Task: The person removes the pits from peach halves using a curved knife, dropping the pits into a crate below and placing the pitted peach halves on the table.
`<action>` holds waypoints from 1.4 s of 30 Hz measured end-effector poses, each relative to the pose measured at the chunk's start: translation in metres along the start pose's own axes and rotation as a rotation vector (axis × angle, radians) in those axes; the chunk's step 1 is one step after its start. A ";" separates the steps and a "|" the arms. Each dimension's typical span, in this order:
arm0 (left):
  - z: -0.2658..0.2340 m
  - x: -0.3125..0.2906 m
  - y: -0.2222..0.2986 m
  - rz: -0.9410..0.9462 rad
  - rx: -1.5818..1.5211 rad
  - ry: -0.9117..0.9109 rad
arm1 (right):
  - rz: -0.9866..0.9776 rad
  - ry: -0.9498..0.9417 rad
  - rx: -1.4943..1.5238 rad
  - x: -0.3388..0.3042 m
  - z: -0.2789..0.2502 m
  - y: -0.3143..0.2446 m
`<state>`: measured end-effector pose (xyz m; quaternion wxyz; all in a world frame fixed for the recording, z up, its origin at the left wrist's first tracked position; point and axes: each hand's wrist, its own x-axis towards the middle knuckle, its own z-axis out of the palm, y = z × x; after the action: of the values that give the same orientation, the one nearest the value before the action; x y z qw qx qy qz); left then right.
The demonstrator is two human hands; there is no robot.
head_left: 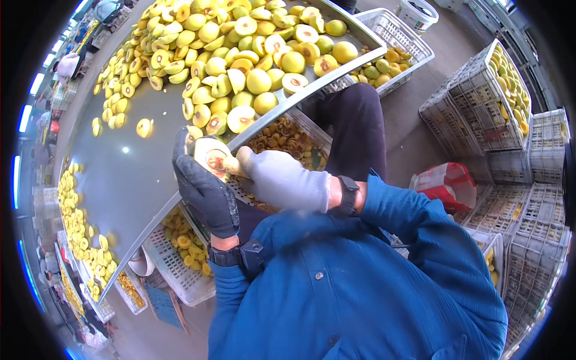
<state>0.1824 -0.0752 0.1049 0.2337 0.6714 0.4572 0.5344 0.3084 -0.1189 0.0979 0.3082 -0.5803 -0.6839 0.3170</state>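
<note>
My left hand [206, 192], in a dark glove, cups a halved yellow peach [211, 155] with its cut face and reddish-brown pit cavity turned up. Gripped in my right hand [285, 179], which wears a pale grey glove, is a small pitting tool, mostly hidden by the fingers. Its working end meets the middle of the peach half. Both hands are over the near edge of a metal table [129, 171], where a big heap of halved peaches [210, 66] lies.
Under the table edge stands a crate of pits and scraps [285, 139]. Crates of peach halves stand at lower left [187, 246] and upper right [384, 67]. Stacked crates [480, 102], a red-and-white bag [447, 185] and a white bucket [417, 15] occupy the right side.
</note>
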 end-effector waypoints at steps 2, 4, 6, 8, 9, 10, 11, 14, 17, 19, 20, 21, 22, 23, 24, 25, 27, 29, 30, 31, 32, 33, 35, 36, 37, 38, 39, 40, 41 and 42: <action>0.002 -0.004 0.000 -0.223 -0.335 0.032 | -0.024 0.021 0.052 -0.004 0.007 0.003; 0.008 -0.003 0.004 -0.234 -0.314 0.050 | -0.056 0.091 0.219 -0.004 0.010 0.006; 0.010 -0.006 0.011 -0.248 -0.362 0.089 | -0.042 0.080 0.253 -0.007 0.006 0.002; 0.010 -0.006 0.016 -0.247 -0.373 0.089 | -0.040 0.117 0.247 -0.007 0.002 0.000; 0.010 -0.005 0.021 -0.235 -0.365 0.078 | -0.035 0.120 0.244 -0.007 0.000 -0.001; 0.010 -0.005 0.024 -0.222 -0.357 0.067 | -0.031 0.116 0.272 -0.007 0.000 -0.003; 0.011 -0.006 0.021 -0.225 -0.357 0.063 | -0.028 0.110 0.304 -0.007 0.001 -0.004; 0.010 -0.005 0.012 -0.111 -0.220 0.054 | -0.024 0.086 0.198 -0.004 -0.001 -0.002; 0.009 -0.004 0.011 -0.026 -0.058 0.023 | 0.010 0.080 0.061 -0.005 -0.002 -0.003; 0.010 -0.005 0.012 -0.078 -0.099 0.002 | -0.005 0.078 0.099 -0.007 -0.002 0.002; 0.010 -0.005 0.009 -0.078 -0.104 -0.009 | -0.027 0.074 0.138 -0.008 -0.001 0.005; 0.011 -0.006 0.005 -0.044 -0.089 -0.001 | -0.016 0.082 0.139 -0.007 0.000 0.008; 0.012 -0.007 0.003 -0.010 -0.075 0.007 | -0.010 0.067 0.080 -0.006 0.000 0.011; 0.013 -0.007 0.006 -0.022 -0.068 0.019 | -0.009 0.050 0.019 -0.005 -0.002 0.011; 0.012 -0.007 0.005 -0.020 -0.072 0.013 | -0.004 0.056 0.019 -0.006 -0.003 0.010; 0.011 -0.008 0.001 -0.011 -0.081 0.013 | 0.006 0.028 0.096 -0.009 -0.002 0.008; 0.011 -0.006 -0.004 0.019 -0.064 0.007 | -0.042 0.038 0.287 -0.010 0.001 0.010; 0.007 -0.004 -0.006 0.010 -0.064 -0.069 | -0.029 0.009 0.189 -0.012 -0.002 0.014; 0.003 -0.003 -0.007 -0.002 -0.062 -0.142 | -0.017 -0.025 0.092 -0.014 -0.005 0.015; -0.001 0.000 -0.007 -0.005 -0.056 -0.144 | -0.040 0.007 0.092 -0.015 -0.006 0.015; -0.004 0.004 -0.004 -0.014 -0.064 -0.210 | -0.041 0.007 0.097 -0.015 -0.006 0.017; -0.006 0.008 -0.004 -0.023 -0.073 -0.276 | 0.004 -0.146 0.430 -0.013 -0.004 0.022; -0.007 0.016 -0.009 0.069 -0.054 -0.315 | 0.045 -0.301 0.764 -0.010 0.001 0.031; -0.007 0.018 -0.010 0.160 -0.038 -0.354 | -0.062 -0.204 0.668 -0.007 0.003 0.036; -0.007 0.018 -0.009 0.162 -0.036 -0.354 | -0.167 -0.106 0.570 -0.006 0.006 0.041; -0.007 0.018 -0.008 0.133 0.009 -0.386 | -0.270 -0.008 0.470 -0.005 0.008 0.042; -0.007 0.017 -0.008 0.104 0.054 -0.418 | -0.295 0.085 0.380 -0.005 0.011 0.043; -0.006 0.017 -0.007 0.104 0.056 -0.419 | -0.296 0.085 0.383 -0.007 0.014 0.044; -0.004 0.018 -0.005 -0.175 -0.252 -0.340 | -0.139 -0.068 0.597 -0.008 0.012 0.040; -0.001 0.020 -0.001 -0.446 -0.559 -0.249 | 0.019 -0.222 0.804 -0.010 0.006 0.032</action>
<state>0.1808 -0.0580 0.1140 0.5724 0.5254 0.3968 0.4887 0.3242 -0.1247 0.0681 0.4315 -0.3823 -0.5295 0.6223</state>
